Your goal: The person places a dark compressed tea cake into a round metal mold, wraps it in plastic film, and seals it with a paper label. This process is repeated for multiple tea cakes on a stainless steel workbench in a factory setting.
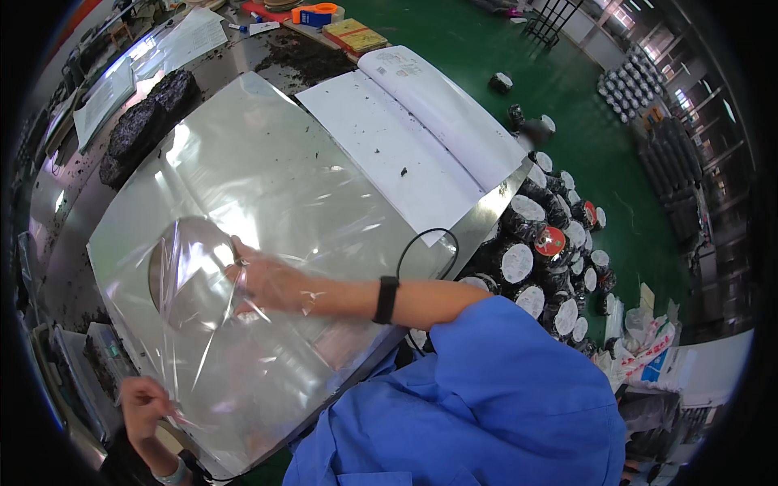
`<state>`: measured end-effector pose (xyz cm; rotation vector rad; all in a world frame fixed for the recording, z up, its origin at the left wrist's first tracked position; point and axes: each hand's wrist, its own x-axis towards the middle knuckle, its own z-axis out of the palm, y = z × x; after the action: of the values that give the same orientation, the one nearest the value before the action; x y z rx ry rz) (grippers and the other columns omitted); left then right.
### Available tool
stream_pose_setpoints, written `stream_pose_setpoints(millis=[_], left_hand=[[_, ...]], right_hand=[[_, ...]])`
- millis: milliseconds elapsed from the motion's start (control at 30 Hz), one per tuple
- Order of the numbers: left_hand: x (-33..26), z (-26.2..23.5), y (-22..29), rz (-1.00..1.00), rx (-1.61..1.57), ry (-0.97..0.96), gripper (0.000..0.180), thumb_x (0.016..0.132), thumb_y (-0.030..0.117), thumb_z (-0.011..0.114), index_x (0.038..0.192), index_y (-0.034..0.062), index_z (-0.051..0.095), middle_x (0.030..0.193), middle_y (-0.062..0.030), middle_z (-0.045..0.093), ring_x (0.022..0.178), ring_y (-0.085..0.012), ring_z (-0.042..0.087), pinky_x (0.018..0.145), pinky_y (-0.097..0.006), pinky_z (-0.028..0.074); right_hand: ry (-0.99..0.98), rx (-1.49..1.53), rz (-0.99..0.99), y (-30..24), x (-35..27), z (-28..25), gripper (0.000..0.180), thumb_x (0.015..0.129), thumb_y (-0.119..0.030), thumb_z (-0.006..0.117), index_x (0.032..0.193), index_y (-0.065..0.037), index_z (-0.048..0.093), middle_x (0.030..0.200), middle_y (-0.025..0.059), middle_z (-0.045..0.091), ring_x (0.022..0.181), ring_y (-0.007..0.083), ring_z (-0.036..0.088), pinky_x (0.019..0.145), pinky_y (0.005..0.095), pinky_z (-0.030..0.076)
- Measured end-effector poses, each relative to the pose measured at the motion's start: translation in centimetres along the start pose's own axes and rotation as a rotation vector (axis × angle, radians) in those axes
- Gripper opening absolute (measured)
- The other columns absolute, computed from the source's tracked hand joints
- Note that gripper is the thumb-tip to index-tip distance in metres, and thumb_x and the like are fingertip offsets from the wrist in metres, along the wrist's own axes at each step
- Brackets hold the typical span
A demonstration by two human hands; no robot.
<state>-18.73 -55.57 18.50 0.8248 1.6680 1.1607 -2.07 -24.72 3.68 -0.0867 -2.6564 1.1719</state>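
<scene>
A sheet of clear plastic film (pixel 219 356) lies wrinkled and shiny over the pale metal tabletop. Near the table's front left corner, my left hand (pixel 146 398) is closed, pinching the film's edge between thumb and fingers. Further in, my right hand (pixel 271 282) reaches across from the right, smeared by motion. Its fingers are at the right edge of a round greyish disc (pixel 182 271), which shows through the film. Whether they grip the disc or the film cannot be made out. A black band (pixel 386 300) circles my right wrist, and a cable loops beside it.
Dark, film-wrapped round cakes (pixel 150 121) lie at the table's left. Behind are an open paper booklet (pixel 421 130), dark crumbs (pixel 304 61), an orange and blue tape dispenser (pixel 314 14) and a yellow box (pixel 355 35). Several black bundles with white round ends (pixel 517 263) crowd the right floor.
</scene>
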Motion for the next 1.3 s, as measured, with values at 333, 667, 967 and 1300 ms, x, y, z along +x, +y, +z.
stream_pose_setpoints(millis=[333, 667, 967, 1300], left_hand=[[3.1, 3.7, -11.5, -0.45, 0.379, -0.336, 0.012, 0.084, 0.01, 0.079, 0.088, -0.0005, 0.075, 0.077, -0.0055, 0.074, 0.073, -0.0102, 0.069, 0.069, -0.024, 0.053], [-4.5, 2.3, -7.8, -0.224, 0.244, 0.135, 0.036, 0.089, 0.01, 0.072, 0.123, 0.001, 0.068, 0.116, -0.0112, 0.073, 0.106, -0.0146, 0.068, 0.091, -0.029, 0.052], [-14.8, 0.4, -19.6, -0.743, 1.032, 1.07, 0.055, 0.08, 0.006, 0.073, 0.133, -0.0005, 0.059, 0.143, -0.0188, 0.053, 0.13, -0.0368, 0.052, 0.109, -0.043, 0.041], [-14.5, 0.7, -19.1, -0.782, 0.947, 1.119, 0.066, 0.07, -0.002, 0.075, 0.133, 0.0011, 0.056, 0.14, -0.0174, 0.055, 0.126, -0.0375, 0.053, 0.107, -0.044, 0.042]], right_hand=[[-0.099, -0.377, -0.013, -2.3, -6.0, -2.2, 0.059, 0.08, -0.034, 0.078, 0.126, -0.001, 0.058, 0.119, 0.0261, 0.05, 0.102, 0.0396, 0.061, 0.091, 0.0432, 0.049], [-0.067, -0.634, 0.255, -3.9, -0.9, -14.8, 0.038, 0.09, -0.035, 0.07, 0.117, -0.007, 0.069, 0.09, 0.0157, 0.068, 0.085, 0.0336, 0.068, 0.077, 0.0423, 0.052], [-0.042, -0.756, -0.174, 3.5, 33.2, -10.8, 0.06, 0.092, -0.03, 0.068, 0.142, -0.005, 0.046, 0.128, 0.0199, 0.062, 0.118, 0.037, 0.059, 0.098, 0.0444, 0.048], [0.22, -1.235, -0.496, 16.7, 51.4, 0.9, 0.055, 0.095, -0.007, 0.047, 0.149, 0.0, 0.037, 0.135, 0.027, 0.057, 0.129, 0.0388, 0.055, 0.114, 0.0485, 0.037]])
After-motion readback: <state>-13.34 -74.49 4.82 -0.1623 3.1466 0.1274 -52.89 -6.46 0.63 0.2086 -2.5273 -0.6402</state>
